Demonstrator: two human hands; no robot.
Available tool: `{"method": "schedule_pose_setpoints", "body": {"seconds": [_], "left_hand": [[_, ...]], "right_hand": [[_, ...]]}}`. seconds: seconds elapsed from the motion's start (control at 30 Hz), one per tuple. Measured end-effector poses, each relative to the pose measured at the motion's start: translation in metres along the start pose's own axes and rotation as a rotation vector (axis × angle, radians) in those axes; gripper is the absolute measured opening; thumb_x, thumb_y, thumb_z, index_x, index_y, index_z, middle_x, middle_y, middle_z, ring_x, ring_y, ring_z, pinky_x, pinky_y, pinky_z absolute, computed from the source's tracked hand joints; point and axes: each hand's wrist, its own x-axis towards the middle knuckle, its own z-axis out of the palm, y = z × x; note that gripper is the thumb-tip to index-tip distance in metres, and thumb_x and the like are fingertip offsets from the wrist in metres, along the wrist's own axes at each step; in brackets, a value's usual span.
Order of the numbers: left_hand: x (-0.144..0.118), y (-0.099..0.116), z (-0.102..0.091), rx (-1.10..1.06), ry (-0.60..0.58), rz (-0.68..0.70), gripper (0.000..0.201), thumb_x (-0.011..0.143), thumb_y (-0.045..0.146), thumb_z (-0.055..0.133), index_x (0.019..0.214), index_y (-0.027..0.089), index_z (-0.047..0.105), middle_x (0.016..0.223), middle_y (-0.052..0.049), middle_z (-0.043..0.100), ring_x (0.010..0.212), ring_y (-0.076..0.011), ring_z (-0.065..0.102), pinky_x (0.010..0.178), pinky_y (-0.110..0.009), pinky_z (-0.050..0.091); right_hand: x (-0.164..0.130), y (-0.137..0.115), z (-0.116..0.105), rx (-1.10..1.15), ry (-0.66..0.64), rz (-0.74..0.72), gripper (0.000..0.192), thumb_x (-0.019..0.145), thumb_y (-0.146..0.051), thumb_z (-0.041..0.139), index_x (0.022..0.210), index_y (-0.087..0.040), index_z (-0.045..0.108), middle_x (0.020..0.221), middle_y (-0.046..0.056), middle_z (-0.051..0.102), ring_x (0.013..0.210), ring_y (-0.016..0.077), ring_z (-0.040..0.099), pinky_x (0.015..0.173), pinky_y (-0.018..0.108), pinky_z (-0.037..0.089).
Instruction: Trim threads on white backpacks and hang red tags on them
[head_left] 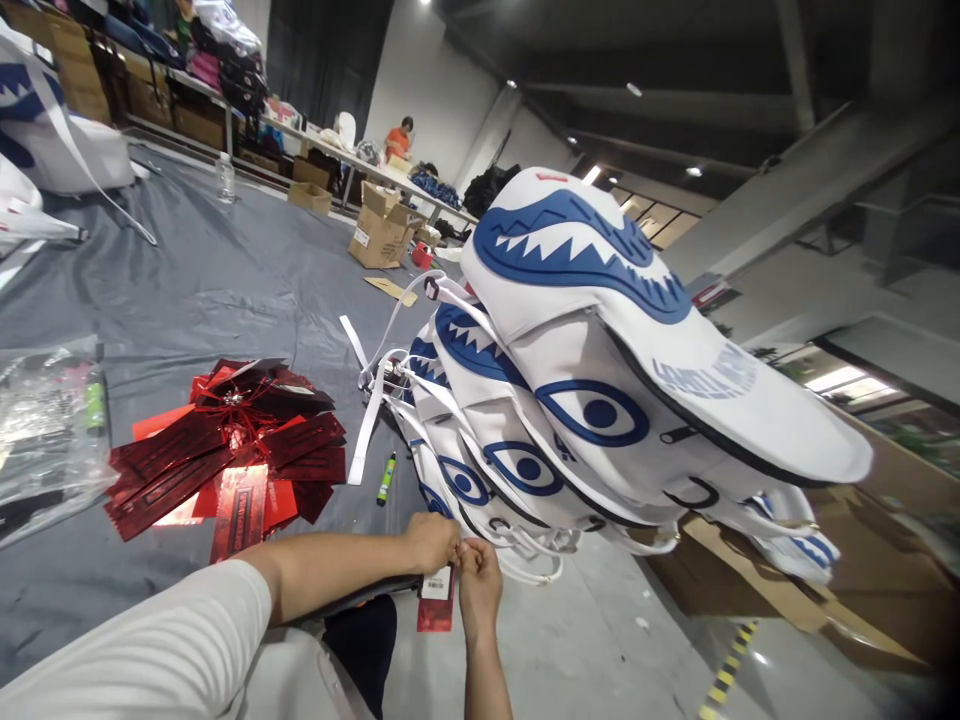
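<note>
While the left hand (433, 542) and the right hand (481, 582) meet just in front of the person's body, a red tag (435, 616) with a white barcode label (436, 583) hangs right below their fingers (474, 553), under the left hand and just beside the right. The fingers of both hands are drawn in narrow, fingertip to fingertip, pinching at one spot; what lies between them is too small to make out. Just beyond the hands, a row of white backpacks (517, 330) with blue eyes and toothed mouths leans at a slant, their white straps (366, 440) trailing to the left. On the grey-covered tabletop (187, 290), a fanned pile of shiny red tags (238, 440) lies near the left forearm, well apart from the fingers. Between that pile and the backpacks lies a green marker (386, 480); a clear plastic bag (49, 440) rests at the far left.
</note>
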Motion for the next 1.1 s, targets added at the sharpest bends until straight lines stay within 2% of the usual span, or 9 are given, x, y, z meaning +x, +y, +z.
{"method": "schedule_pose_setpoints", "body": {"seconds": [0.3, 0.43, 0.53, 0.63, 0.73, 0.8, 0.87, 0.97, 1.1], "left_hand": [[-0.002, -0.002, 0.003, -0.018, 0.022, 0.018, 0.018, 0.087, 0.032, 0.061, 0.101, 0.023, 0.069, 0.103, -0.008, 0.075, 0.103, -0.0253, 0.070, 0.089, -0.034, 0.052], [-0.001, -0.001, -0.002, -0.016, -0.024, 0.039, 0.014, 0.087, 0.027, 0.060, 0.094, 0.023, 0.070, 0.101, -0.007, 0.076, 0.102, -0.0243, 0.070, 0.087, -0.032, 0.053], [-0.001, -0.001, -0.005, -0.014, -0.021, 0.014, 0.013, 0.085, 0.027, 0.062, 0.093, 0.020, 0.070, 0.100, -0.009, 0.076, 0.101, -0.0262, 0.070, 0.086, -0.033, 0.053], [0.000, -0.004, -0.006, -0.040, -0.034, 0.025, 0.020, 0.084, 0.031, 0.065, 0.102, 0.023, 0.069, 0.103, -0.006, 0.075, 0.100, -0.0236, 0.070, 0.082, -0.029, 0.053], [0.002, -0.006, -0.004, -0.059, -0.069, 0.064, 0.014, 0.085, 0.031, 0.064, 0.096, 0.025, 0.071, 0.098, -0.002, 0.076, 0.097, -0.0206, 0.070, 0.080, -0.025, 0.051], [0.003, -0.007, -0.002, -0.059, -0.049, 0.044, 0.013, 0.086, 0.031, 0.063, 0.093, 0.023, 0.071, 0.097, -0.004, 0.076, 0.097, -0.0217, 0.070, 0.081, -0.027, 0.051], [0.005, -0.008, 0.000, -0.060, -0.012, 0.008, 0.017, 0.086, 0.030, 0.063, 0.097, 0.021, 0.070, 0.101, -0.006, 0.075, 0.098, -0.0227, 0.069, 0.082, -0.028, 0.051], [0.006, -0.010, -0.001, -0.076, -0.025, 0.029, 0.020, 0.085, 0.028, 0.064, 0.104, 0.024, 0.070, 0.100, -0.003, 0.075, 0.096, -0.0195, 0.069, 0.079, -0.025, 0.050], [0.006, -0.012, -0.004, -0.074, -0.046, 0.070, 0.012, 0.086, 0.027, 0.064, 0.094, 0.024, 0.072, 0.096, -0.001, 0.076, 0.097, -0.0191, 0.069, 0.081, -0.024, 0.050]], "right_hand": [[-0.006, -0.002, -0.002, -0.052, 0.049, 0.003, 0.035, 0.069, -0.054, 0.063, 0.079, -0.020, 0.061, 0.068, 0.001, 0.066, 0.064, 0.0205, 0.063, 0.063, 0.032, 0.049], [-0.009, -0.003, 0.002, -0.043, 0.055, -0.006, 0.035, 0.069, -0.054, 0.063, 0.080, -0.020, 0.062, 0.072, 0.002, 0.068, 0.068, 0.0213, 0.064, 0.066, 0.032, 0.050], [-0.009, -0.001, 0.004, -0.023, 0.058, -0.006, 0.037, 0.068, -0.054, 0.064, 0.081, -0.020, 0.062, 0.072, 0.002, 0.068, 0.067, 0.0208, 0.064, 0.065, 0.032, 0.050], [-0.008, 0.003, 0.003, 0.003, 0.054, 0.003, 0.038, 0.069, -0.055, 0.064, 0.082, -0.020, 0.061, 0.070, 0.002, 0.068, 0.066, 0.0207, 0.064, 0.063, 0.032, 0.051], [-0.006, 0.006, 0.002, 0.025, 0.047, 0.012, 0.038, 0.069, -0.055, 0.065, 0.082, -0.020, 0.061, 0.069, 0.002, 0.068, 0.065, 0.0204, 0.064, 0.061, 0.031, 0.051], [-0.006, 0.007, 0.002, 0.037, 0.044, 0.012, 0.038, 0.069, -0.056, 0.066, 0.083, -0.020, 0.061, 0.070, 0.002, 0.068, 0.066, 0.0201, 0.065, 0.061, 0.031, 0.051], [-0.006, 0.007, 0.001, 0.051, 0.031, 0.009, 0.040, 0.068, -0.056, 0.068, 0.085, -0.020, 0.062, 0.073, 0.002, 0.069, 0.069, 0.0200, 0.065, 0.063, 0.031, 0.052], [-0.006, 0.008, -0.001, 0.078, -0.004, 0.016, 0.044, 0.064, -0.055, 0.071, 0.090, -0.020, 0.063, 0.075, 0.003, 0.070, 0.071, 0.0200, 0.066, 0.066, 0.031, 0.054], [-0.007, 0.011, -0.002, 0.105, -0.010, 0.041, 0.044, 0.064, -0.053, 0.072, 0.090, -0.019, 0.061, 0.074, 0.003, 0.069, 0.069, 0.0194, 0.066, 0.063, 0.030, 0.053]]}}
